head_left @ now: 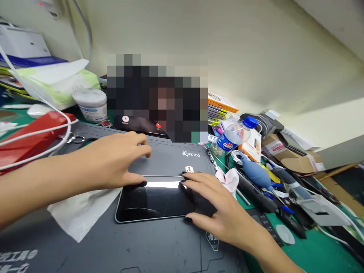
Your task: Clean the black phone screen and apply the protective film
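Observation:
A black smartphone (159, 203) lies face up and sideways on the grey work mat (125, 246), its dark screen reflecting a bright strip. My right hand (217, 204) spans its right end, fingertips along the far edge and thumb at the near edge. My left hand (121, 157) hovers over the far left corner, thumb tip at the screen's edge. Its thumb and half-bent fingers are apart, with nothing between them. A white cloth (82, 212) pokes out beneath the phone's left side. Just beyond my right fingertips lies a razor blade (189, 169).
A second phone (139, 125) with a call screen leans at the back, partly covered by a pixelated patch. To the left are a white tub (90, 104) and a red box (36, 138). Rightward stand a Pepsi bottle (231, 138), blue air blower (257, 174) and cluttered tools.

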`<state>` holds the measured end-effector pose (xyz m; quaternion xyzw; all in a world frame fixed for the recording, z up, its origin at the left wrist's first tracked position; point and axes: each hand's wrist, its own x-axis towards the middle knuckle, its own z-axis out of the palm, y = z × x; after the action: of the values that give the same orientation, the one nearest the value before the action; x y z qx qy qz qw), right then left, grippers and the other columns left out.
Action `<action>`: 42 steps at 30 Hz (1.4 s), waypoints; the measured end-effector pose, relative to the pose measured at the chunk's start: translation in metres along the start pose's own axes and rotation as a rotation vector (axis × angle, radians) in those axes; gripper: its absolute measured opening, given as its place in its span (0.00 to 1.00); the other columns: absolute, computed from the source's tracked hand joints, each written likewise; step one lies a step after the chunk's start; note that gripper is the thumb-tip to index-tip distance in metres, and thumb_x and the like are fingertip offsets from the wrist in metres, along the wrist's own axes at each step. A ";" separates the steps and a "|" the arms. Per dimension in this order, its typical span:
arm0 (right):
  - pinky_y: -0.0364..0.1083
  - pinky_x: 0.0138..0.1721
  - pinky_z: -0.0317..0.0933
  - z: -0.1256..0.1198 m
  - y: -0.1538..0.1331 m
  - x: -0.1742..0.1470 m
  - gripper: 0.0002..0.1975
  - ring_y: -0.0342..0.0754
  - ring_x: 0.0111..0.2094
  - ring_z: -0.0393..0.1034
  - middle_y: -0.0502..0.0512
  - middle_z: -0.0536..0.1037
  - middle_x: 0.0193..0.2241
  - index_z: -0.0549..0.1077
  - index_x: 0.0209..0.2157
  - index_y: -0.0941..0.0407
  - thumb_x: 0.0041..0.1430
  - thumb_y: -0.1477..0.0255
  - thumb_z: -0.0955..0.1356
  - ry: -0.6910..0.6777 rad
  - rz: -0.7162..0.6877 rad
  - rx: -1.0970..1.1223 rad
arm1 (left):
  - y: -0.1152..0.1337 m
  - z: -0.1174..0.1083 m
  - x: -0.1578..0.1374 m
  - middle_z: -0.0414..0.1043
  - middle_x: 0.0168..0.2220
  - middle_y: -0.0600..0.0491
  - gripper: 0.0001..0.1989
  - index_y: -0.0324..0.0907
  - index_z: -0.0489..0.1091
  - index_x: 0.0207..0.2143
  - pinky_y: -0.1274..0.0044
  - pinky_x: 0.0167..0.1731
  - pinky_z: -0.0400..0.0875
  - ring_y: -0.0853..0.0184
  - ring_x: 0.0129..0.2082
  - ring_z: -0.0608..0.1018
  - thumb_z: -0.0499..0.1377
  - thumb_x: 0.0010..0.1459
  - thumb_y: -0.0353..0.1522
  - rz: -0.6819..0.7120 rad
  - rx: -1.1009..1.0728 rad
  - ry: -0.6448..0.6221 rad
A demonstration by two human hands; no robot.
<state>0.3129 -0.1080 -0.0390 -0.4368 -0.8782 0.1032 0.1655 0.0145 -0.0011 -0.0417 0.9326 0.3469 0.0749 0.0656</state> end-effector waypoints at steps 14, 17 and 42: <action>0.58 0.61 0.72 -0.001 0.003 0.000 0.21 0.59 0.61 0.76 0.64 0.80 0.60 0.77 0.58 0.53 0.63 0.71 0.74 -0.010 0.030 0.008 | 0.011 -0.019 0.005 0.77 0.50 0.46 0.17 0.44 0.76 0.44 0.64 0.41 0.74 0.52 0.44 0.80 0.71 0.55 0.39 -0.006 0.009 -0.144; 0.58 0.61 0.72 -0.001 0.002 0.001 0.22 0.59 0.61 0.76 0.64 0.80 0.61 0.76 0.58 0.54 0.63 0.70 0.74 -0.011 0.043 0.012 | 0.013 -0.016 0.004 0.77 0.50 0.45 0.19 0.43 0.76 0.45 0.65 0.41 0.75 0.51 0.45 0.80 0.71 0.53 0.41 -0.019 0.017 -0.101; 0.60 0.63 0.70 -0.001 0.002 0.002 0.23 0.61 0.63 0.74 0.65 0.79 0.62 0.77 0.59 0.53 0.63 0.70 0.74 -0.012 0.045 0.032 | 0.023 -0.014 0.003 0.78 0.52 0.42 0.18 0.42 0.76 0.46 0.58 0.45 0.78 0.47 0.49 0.80 0.70 0.56 0.40 -0.026 -0.001 -0.099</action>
<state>0.3136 -0.1053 -0.0382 -0.4529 -0.8674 0.1237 0.1649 0.0284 -0.0155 -0.0241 0.9305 0.3554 0.0280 0.0844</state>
